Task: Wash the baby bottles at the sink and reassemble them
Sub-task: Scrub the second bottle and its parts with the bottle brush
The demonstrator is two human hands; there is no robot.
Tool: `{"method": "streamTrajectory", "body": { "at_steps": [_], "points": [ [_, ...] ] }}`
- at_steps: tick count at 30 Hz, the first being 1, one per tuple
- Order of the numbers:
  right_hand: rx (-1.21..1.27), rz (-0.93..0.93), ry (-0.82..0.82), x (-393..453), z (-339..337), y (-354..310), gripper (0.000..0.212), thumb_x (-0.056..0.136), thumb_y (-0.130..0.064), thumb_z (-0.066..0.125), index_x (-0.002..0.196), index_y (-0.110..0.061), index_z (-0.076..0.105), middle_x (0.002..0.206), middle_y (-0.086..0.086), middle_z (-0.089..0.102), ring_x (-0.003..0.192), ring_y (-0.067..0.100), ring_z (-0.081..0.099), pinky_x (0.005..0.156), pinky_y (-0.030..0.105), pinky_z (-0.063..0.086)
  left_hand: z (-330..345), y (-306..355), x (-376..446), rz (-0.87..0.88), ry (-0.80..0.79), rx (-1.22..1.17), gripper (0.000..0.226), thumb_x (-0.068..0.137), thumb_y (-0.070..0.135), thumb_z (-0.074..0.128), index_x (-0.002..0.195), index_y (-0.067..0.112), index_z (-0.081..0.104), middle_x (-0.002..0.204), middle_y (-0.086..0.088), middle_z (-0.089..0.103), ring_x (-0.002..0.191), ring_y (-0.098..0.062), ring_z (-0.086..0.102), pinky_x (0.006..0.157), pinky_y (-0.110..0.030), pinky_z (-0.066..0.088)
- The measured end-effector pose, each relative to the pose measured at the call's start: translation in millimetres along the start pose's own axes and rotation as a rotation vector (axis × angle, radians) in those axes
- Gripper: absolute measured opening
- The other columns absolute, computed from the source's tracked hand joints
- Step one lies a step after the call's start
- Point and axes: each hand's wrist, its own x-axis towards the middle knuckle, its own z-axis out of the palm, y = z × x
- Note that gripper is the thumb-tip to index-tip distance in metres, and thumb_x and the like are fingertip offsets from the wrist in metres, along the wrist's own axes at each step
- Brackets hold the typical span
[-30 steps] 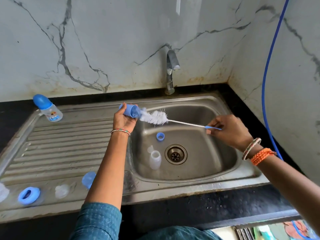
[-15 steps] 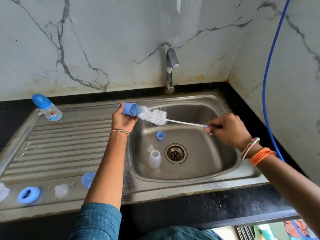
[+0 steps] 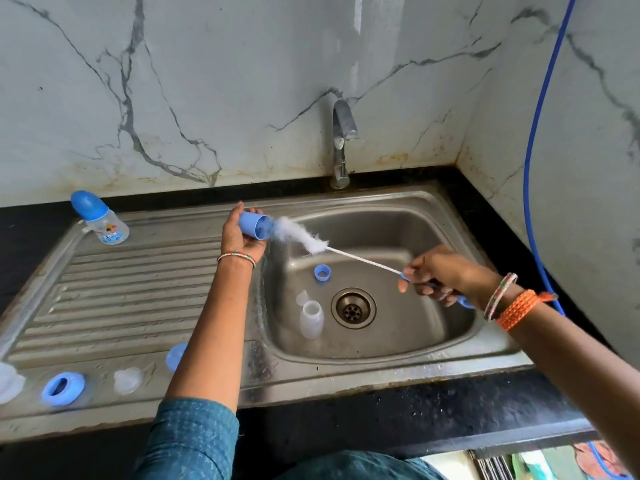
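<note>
While the left hand point(image 3: 242, 237) grips a blue cap point(image 3: 252, 226), its fingers curl around it. At four o'clock, the right hand point(image 3: 440, 275) pinches the brush point(image 3: 304, 237), bristles at the cap's mouth.

marble wall point(image 3: 242, 81), blue hose point(image 3: 540, 109), perhaps clutter below

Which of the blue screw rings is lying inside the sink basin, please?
The small blue ring just above and left of the drain lies in the basin. The larger blue ring rests out on the ribbed draining board, near its front left corner.

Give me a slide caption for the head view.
Left hand holds blue cap; right hand works bottle brush over sink.
</note>
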Motion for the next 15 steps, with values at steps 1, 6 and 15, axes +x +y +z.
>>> {"method": "streamTrajectory", "body": {
  "at_steps": [1,6,15],
  "points": [
    [0.098,0.067,-0.101,-1.8,-1.3,-0.5,0.035,0.099,-0.014,0.042,0.075,-0.005,0.066,0.044,-0.001,0.041,0.031,0.007,0.026,0.034,0.013,0.024,-0.1,-0.8,-1.1,-0.003,-0.021,-0.02,0.027,0.093,0.022,0.053,0.069,0.013,0.046,0.053,-0.002,0.053,0.056,-0.014,0.05,0.068,-0.028,0.047],
    [-0.439,-0.347,0.455,-6.5,1.0,5.2,0.01,0.087,-0.019,0.067,0.088,-0.019,0.077,0.067,-0.008,0.067,0.062,0.009,0.06,0.06,0.024,0.049,2.6,0.1,-1.5,0.018,-0.044,-0.095,0.027,0.094,0.021,0.052,0.068,0.012,0.046,0.053,-0.002,0.055,0.052,-0.014,0.056,0.058,-0.023,0.052],
    [0.083,-0.015,-0.013,-5.5,1.5,1.8,0.026,0.098,-0.019,0.047,0.091,-0.008,0.07,0.046,-0.004,0.043,0.033,0.006,0.029,0.033,0.014,0.025,9.1,1.6,-0.5,0.029,-0.065,-0.118,0.026,0.094,0.027,0.053,0.074,0.01,0.052,0.063,-0.003,0.058,0.059,-0.015,0.058,0.062,-0.026,0.055]
  ]
}}
